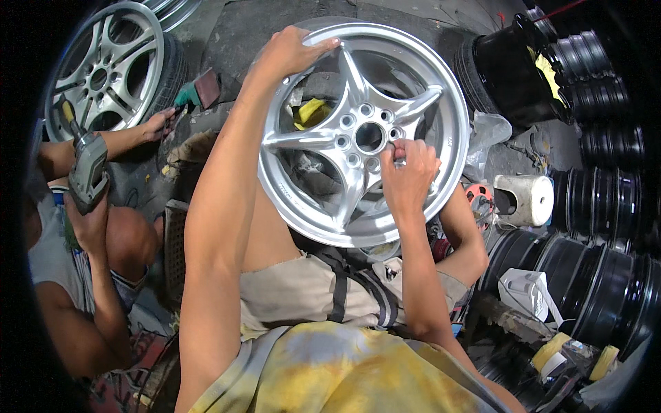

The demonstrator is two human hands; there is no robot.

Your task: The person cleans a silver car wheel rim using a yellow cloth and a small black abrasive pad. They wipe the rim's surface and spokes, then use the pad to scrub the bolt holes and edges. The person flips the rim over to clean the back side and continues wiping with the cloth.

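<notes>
Silver wheel rim (pixel 353 131) lies across the person's lap, just beyond a yellow and grey tie-dyed shirt (pixel 317 365) and beige shorts (pixel 272 296). Its metal is bright and smooth, with a paler, broad outer lip and five spokes, each tapering to a narrow raised ridge as it runs out from the hub. A ring of round bolt holes circles the large centre opening; the right hand covers part of that ring. Being round, it has no long axis across its face; its axle line runs through the centre hole, with the spoked face turned up toward the person's head. One spoke points left, one away and slightly left, one toward the lap.

The right hand (pixel 411 175) is on the hub's right side, fingers curled in beside the bolt holes; I cannot tell whether they pinch anything. Farther off, the left hand (pixel 292 54) grips the rim's far left edge, thumb laid along the lip, the other fingers largely out of sight. A yellow cloth (pixel 313 114) shows through a gap between spokes.

To the left, a co-worker holds a grey power tool (pixel 88 168). Beyond stands another spoked wheel (pixel 88 84) with a tyre.
</notes>
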